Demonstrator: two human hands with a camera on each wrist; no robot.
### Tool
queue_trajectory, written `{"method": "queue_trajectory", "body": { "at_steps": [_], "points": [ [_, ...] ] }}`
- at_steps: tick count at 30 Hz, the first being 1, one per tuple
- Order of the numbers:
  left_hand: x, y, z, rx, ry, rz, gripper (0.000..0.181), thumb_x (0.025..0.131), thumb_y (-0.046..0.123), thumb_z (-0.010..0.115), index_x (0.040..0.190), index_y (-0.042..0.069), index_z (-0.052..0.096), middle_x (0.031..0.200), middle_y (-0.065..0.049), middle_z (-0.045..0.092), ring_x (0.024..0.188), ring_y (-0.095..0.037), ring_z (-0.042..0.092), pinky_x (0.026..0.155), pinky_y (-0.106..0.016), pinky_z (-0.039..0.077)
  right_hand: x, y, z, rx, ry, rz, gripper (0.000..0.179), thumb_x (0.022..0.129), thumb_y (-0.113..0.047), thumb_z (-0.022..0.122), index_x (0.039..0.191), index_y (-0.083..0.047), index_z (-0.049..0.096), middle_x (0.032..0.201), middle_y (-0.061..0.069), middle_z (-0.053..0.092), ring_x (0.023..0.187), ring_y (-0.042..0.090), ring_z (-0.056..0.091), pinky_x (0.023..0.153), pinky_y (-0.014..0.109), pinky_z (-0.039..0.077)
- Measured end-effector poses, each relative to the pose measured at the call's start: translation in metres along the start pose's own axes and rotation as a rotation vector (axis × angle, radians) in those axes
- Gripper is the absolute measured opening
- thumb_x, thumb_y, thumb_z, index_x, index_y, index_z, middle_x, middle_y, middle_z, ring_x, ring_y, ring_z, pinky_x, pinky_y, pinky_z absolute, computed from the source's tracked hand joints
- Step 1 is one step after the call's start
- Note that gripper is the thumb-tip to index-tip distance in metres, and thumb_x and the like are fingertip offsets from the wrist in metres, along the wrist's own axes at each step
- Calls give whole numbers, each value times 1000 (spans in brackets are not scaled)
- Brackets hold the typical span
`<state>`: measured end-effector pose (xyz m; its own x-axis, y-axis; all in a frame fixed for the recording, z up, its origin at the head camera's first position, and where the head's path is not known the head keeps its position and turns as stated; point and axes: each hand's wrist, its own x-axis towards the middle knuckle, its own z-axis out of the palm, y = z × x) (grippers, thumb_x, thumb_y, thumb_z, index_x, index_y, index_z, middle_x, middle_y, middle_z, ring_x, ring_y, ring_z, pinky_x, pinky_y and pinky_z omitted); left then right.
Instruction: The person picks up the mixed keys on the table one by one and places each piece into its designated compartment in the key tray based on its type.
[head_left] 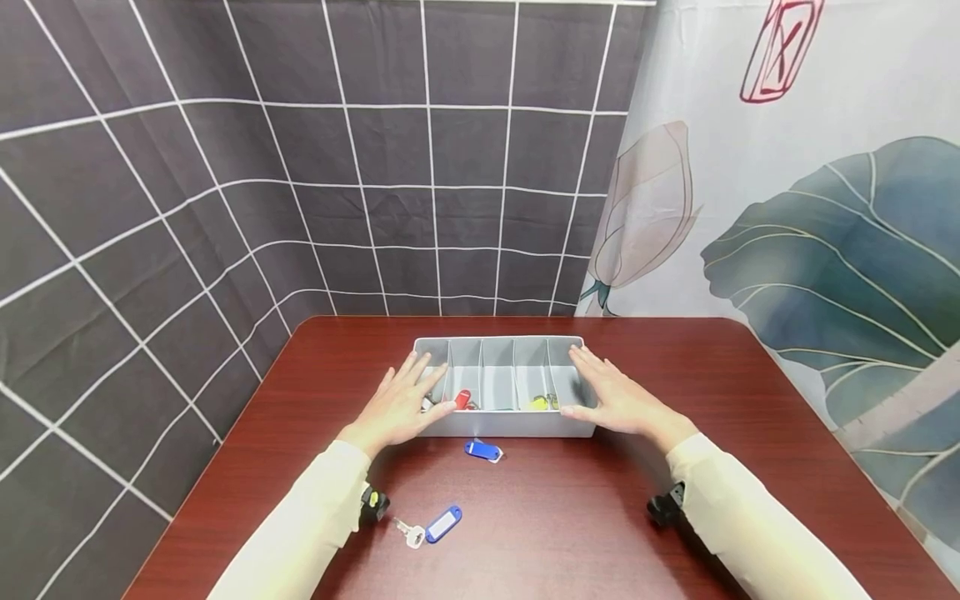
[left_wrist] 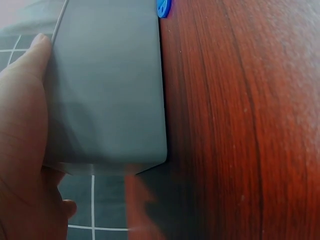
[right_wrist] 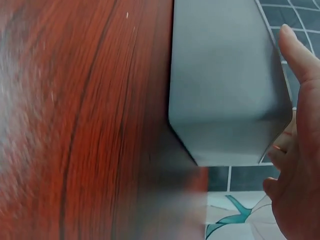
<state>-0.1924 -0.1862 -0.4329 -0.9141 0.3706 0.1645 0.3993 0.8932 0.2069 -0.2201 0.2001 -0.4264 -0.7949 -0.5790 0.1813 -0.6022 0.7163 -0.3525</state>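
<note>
A grey tray [head_left: 506,425] with several compartments stands on the table. At its left end, my left hand [head_left: 397,406] rests with fingers spread over the rim. My right hand [head_left: 621,397] lies at the opposite end, its fingers fairly straight. In both wrist views, each thumb is by the tray's top edge; neither hand visibly grips it. A red key tag [head_left: 462,399] is in the second compartment from the left, and a yellow key tag [head_left: 539,403] in the fourth. My left hand partly hides the leftmost compartment's contents.
One blue key tag [head_left: 482,451] lies just in front of the tray. Nearer, by my left wrist, a second blue key tag [head_left: 444,524] lies beside a silver key [head_left: 412,535]. The reddish-brown table [head_left: 555,517] backs onto a dark grid-patterned curtain [head_left: 468,217].
</note>
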Motion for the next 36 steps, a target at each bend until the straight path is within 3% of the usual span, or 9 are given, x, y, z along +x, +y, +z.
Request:
{"method": "queue_trajectory", "body": {
  "at_steps": [8, 19, 36],
  "points": [
    [1, 1, -1, 1, -14, 3, 77, 88, 72, 41, 150, 27, 35, 157, -9, 24, 147, -28, 7, 113, -57, 11, -3, -10, 0, 15, 63, -29, 97, 82, -60, 66, 149, -1, 30, 154, 13, 29, 143, 29, 23, 113, 50, 19],
    [-2, 1, 0, -22, 15, 22, 78, 88, 73, 39, 148, 23, 39, 155, -12, 28, 146, -33, 10, 111, -60, 14, -8, -39, 8, -6, 218, -165, 79, 78, -48, 76, 141, -8, 48, 141, 7, 49, 131, 24, 42, 104, 45, 37],
    [0, 1, 1, -7, -5, 15, 77, 89, 72, 39, 149, 24, 36, 155, -11, 28, 146, -31, 9, 112, -58, 15, -8, -84, 32, 11, 240, -435, 64, 81, -52, 72, 128, -11, 61, 121, -3, 59, 112, 14, 53, 95, 34, 44]
  ]
}}
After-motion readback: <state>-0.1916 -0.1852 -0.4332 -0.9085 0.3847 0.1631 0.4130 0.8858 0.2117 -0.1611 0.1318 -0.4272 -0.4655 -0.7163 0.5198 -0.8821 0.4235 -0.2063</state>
